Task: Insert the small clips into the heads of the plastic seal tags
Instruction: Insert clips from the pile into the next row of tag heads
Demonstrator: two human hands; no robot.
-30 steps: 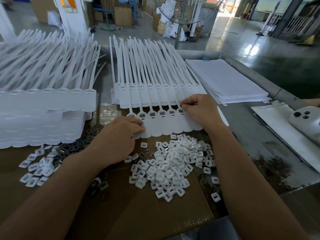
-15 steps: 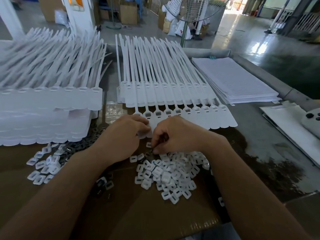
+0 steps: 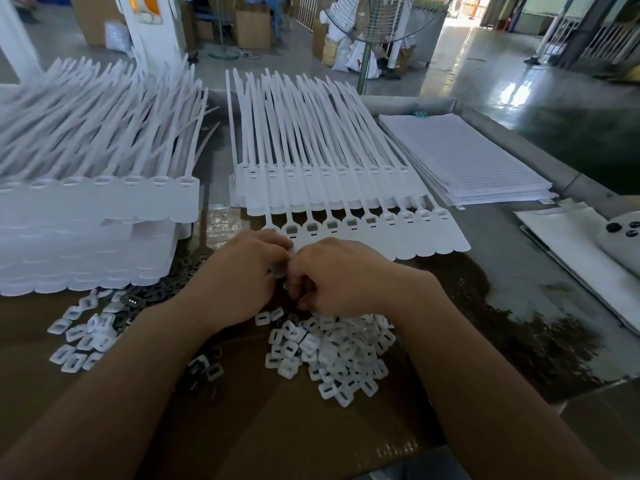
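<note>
nearest me, loose white clips (image 3: 332,355) lie heaped on the cardboard (image 3: 277,438). just beyond, my left hand (image 3: 239,282) pinches the near edge of the row of seal tags (image 3: 363,233). my right hand (image 3: 339,278) touches it, fingers curled; i cannot tell what it holds.

paper stack (image 3: 464,161) lies on table (image 3: 519,282), right side | grey device (image 3: 620,240) with black buttons rests on white sheets (image 3: 561,233), far right | cardboard (image 3: 277,431) covers near table edge | fan (image 3: 381,19) stands on pole behind table | boxes (image 3: 252,27) and sacks (image 3: 346,53) on floor | white pillar (image 3: 152,32) back left | railing (image 3: 613,39) back right
</note>
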